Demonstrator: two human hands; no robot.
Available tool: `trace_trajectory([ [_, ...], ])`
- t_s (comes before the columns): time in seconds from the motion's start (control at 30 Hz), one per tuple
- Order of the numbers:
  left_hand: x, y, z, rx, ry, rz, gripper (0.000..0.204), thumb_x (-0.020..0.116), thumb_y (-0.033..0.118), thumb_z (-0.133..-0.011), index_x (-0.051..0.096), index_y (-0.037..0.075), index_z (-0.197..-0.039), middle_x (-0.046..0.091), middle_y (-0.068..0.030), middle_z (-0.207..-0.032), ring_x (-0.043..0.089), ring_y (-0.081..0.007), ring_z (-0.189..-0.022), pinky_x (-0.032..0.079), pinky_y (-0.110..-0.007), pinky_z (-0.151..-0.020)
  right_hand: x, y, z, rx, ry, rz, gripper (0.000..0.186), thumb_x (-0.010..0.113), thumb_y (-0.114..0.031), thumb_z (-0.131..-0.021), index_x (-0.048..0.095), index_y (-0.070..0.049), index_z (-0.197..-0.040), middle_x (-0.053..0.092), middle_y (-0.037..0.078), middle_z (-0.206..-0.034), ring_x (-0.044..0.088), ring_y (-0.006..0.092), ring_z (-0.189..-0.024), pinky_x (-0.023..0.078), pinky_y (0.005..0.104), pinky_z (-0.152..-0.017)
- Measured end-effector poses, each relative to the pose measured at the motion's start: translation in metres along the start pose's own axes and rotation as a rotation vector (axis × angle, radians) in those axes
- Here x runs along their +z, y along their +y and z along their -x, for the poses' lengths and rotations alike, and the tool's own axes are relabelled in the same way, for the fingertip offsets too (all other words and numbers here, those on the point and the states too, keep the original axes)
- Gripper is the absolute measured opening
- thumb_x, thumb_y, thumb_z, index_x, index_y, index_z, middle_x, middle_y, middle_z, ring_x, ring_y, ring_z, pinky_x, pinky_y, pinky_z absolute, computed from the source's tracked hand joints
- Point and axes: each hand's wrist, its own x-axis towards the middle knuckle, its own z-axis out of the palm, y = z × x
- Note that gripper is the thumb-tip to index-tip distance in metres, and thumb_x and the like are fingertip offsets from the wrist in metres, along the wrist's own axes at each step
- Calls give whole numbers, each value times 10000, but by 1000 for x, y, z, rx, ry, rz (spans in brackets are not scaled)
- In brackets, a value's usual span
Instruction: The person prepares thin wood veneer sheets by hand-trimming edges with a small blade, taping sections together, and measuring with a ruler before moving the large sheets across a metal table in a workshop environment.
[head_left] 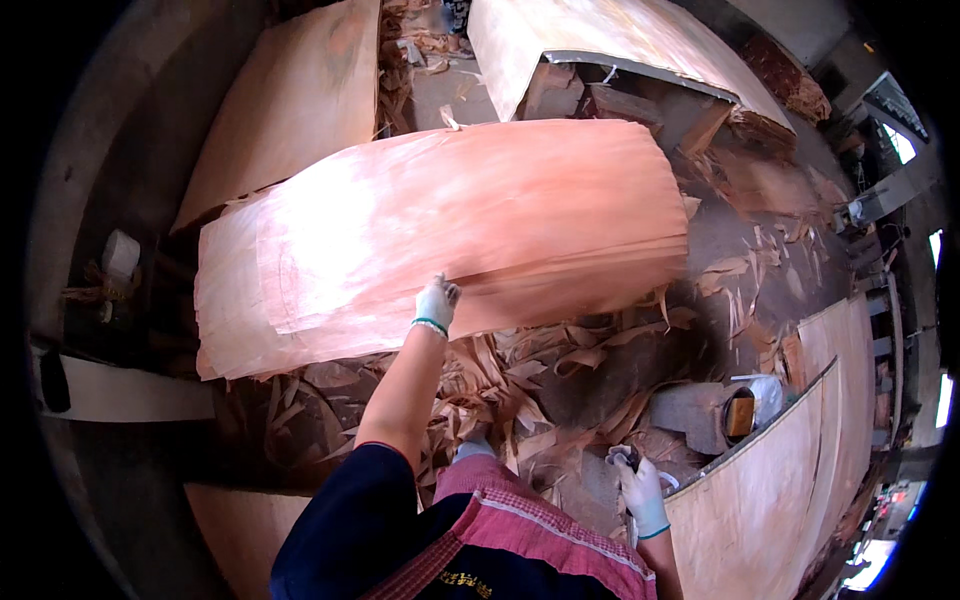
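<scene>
In front of me lies a long stack of thin reddish wood veneer sheets (540,190), its left end paler and brightly lit. My left hand (437,303), in a white glove with a green cuff, is closed at the near side of the stack. Its fingers pinch the edge of a veneer sheet beside a long dark split line. Lower right, my right hand (643,493), gloved as well, is closed around a small dark tool (622,457) with a rounded end. The palm hides most of that tool, so its kind is unclear.
Torn veneer strips (490,385) litter the floor around my feet. More veneer stacks stand at the upper left (285,90), the top (620,40) and the lower right (770,490). A grey bin-like object (690,415) lies beside the right stack.
</scene>
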Motion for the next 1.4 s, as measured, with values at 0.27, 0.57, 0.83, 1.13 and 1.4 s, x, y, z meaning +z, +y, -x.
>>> trace_trajectory([
  [0.27,18,3,6,170,328,108,120,593,56,-907,476,39,-883,539,-79,-719,517,-177,-526,446,-265,-423,15,-4,-24,44,42,25,194,599,-195,-936,644,-52,-1059,616,-13,-787,475,52,-578,407,230,-526],
  [0.57,24,26,44,317,65,192,246,612,346,-938,585,106,-984,516,12,-749,513,-118,-639,490,-232,-606,37,-14,-46,-9,-86,5,192,595,-194,-940,626,-32,-1037,595,-16,-801,501,67,-672,429,233,-612],
  [0.83,83,97,139,797,-29,-163,182,595,236,-957,610,55,-971,559,-3,-828,527,-88,-703,470,-211,-605,56,-61,-181,45,-88,-202,338,603,-393,-917,654,-60,-892,615,-20,-749,468,79,-547,338,237,-474],
  [1.13,70,146,280,1071,73,-514,277,545,255,-979,626,40,-1133,596,-21,-974,539,-80,-788,444,-212,-667,91,-134,-304,306,66,-1191,511,648,-591,-828,505,-117,-951,520,31,-660,490,161,-504,316,217,-379],
  [1.4,98,180,369,1245,55,-522,201,535,202,-986,629,25,-970,616,-16,-829,527,-50,-697,407,-191,-585,98,-159,-275,-22,-43,-1229,163,579,-270,-947,573,-150,-836,552,-37,-678,476,65,-514,316,190,-383],
])
